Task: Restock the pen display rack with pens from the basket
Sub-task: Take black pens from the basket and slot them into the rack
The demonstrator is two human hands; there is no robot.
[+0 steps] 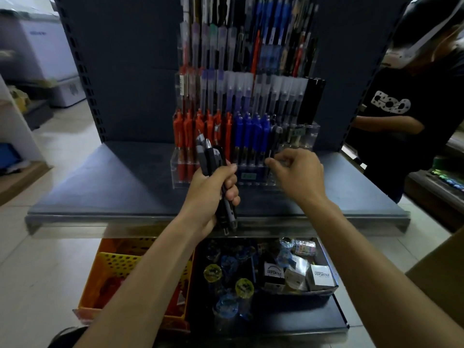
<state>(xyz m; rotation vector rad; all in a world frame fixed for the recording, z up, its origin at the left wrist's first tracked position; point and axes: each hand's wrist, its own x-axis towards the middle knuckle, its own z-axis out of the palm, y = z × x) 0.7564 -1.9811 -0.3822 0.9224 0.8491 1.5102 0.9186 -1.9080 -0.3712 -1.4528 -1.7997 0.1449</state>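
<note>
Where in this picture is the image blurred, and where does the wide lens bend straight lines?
Head view: the upper pens in the display rack and the white unit at far left are blurred; the left hand, its black pens and the right hand pinching a black pen are fairly sharp; the front edge of the shelf bows and its uprights lean, a wide-angle effect.

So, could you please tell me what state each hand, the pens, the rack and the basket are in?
left hand: grips a pen bundle, held roughly upright.
right hand: pinches one black pen at the front row.
rack: front row holds red and blue pens; right-end slots look mostly unfilled.
basket: below the shelf, partly hidden by the left arm; contents unclear.
</note>
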